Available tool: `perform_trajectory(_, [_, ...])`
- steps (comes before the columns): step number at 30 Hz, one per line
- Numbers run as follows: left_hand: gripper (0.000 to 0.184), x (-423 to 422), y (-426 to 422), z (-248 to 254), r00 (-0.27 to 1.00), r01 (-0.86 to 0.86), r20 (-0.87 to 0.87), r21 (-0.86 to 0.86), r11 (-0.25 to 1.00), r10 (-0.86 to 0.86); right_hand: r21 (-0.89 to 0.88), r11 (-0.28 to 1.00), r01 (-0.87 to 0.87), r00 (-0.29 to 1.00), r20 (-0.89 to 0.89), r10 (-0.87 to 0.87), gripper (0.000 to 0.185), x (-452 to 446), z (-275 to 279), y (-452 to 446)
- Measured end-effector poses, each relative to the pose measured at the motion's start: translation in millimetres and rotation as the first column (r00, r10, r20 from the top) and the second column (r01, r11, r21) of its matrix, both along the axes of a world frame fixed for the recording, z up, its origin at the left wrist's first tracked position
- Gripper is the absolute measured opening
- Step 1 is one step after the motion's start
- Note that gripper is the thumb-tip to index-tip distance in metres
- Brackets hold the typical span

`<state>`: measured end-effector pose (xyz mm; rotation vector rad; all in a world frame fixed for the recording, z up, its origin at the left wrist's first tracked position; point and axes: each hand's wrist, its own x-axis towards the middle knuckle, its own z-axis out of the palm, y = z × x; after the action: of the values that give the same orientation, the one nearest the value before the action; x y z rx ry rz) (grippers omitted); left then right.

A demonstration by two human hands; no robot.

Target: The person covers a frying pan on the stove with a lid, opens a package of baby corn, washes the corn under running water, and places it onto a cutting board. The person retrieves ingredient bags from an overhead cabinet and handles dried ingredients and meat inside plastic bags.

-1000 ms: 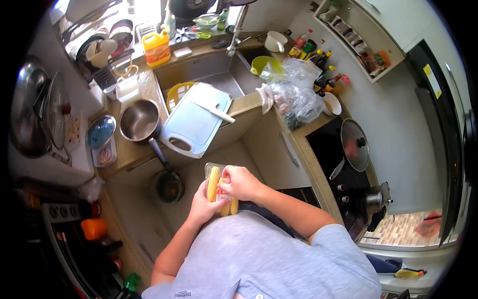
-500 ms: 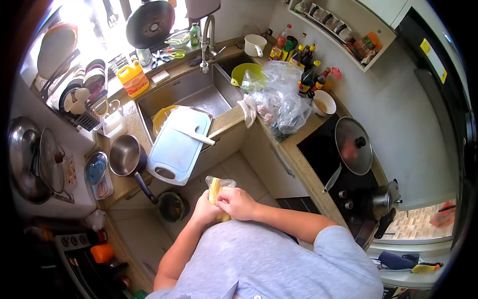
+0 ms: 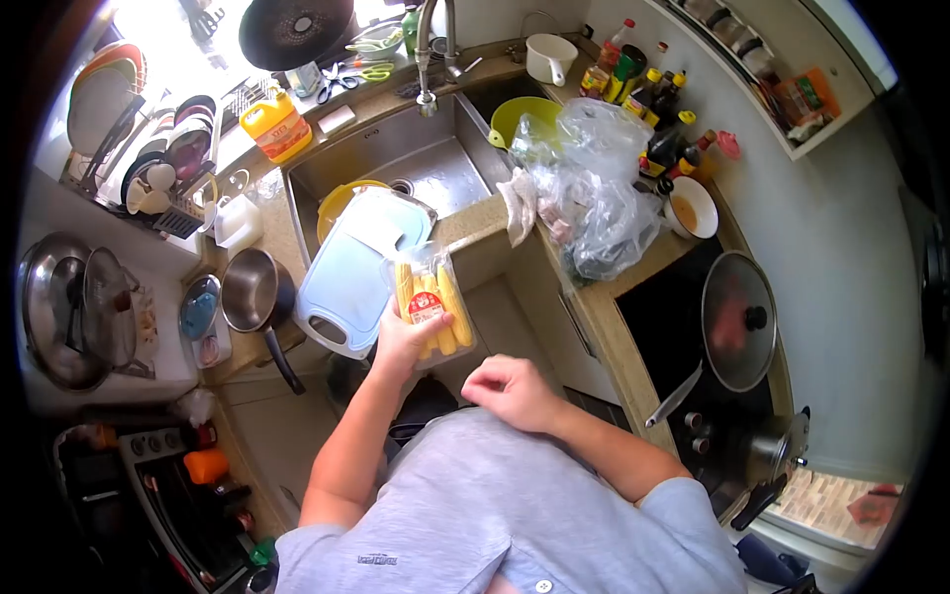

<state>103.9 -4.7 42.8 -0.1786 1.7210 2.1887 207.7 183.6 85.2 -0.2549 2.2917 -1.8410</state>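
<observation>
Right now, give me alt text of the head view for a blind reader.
A person's left hand holds a clear pack of yellow cobs with a red label; the right hand is curled, apart from it. Beyond, a light blue cutting board overlaps the steel sink, and a lidded pan sits on the cooktop at right.

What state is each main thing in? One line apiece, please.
Left hand: gripping the corn pack
Corn pack: held up; seal unclear
Right hand: fingers curled, off the pack
Cutting board: lying partly over the sink
Saucepan: upright, uncovered
Stove pan's glass lid: on
Yellow jug: standing upright
</observation>
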Motion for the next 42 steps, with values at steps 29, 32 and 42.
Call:
perform_trajectory(29, [0.058,-138,-138,-65,0.848,-0.506,0.177,-0.008,0.862,0.5,0.693,0.703,0.156,0.983,-0.041,-0.178,0.027,-450,-155,77])
perform_trajectory(32, [0.056,-136,-143,-72,0.854,-0.492,0.172,-0.04,0.869,0.492,0.771,0.459,0.442,0.888,-0.303,-0.347,0.057,-515,-177,90])
perform_trajectory(42, [0.058,-140,-128,-68,0.771,-0.581,0.281,-0.059,0.812,0.572,0.888,0.316,0.334,0.899,-0.199,-0.391,0.041,-539,-199,102])
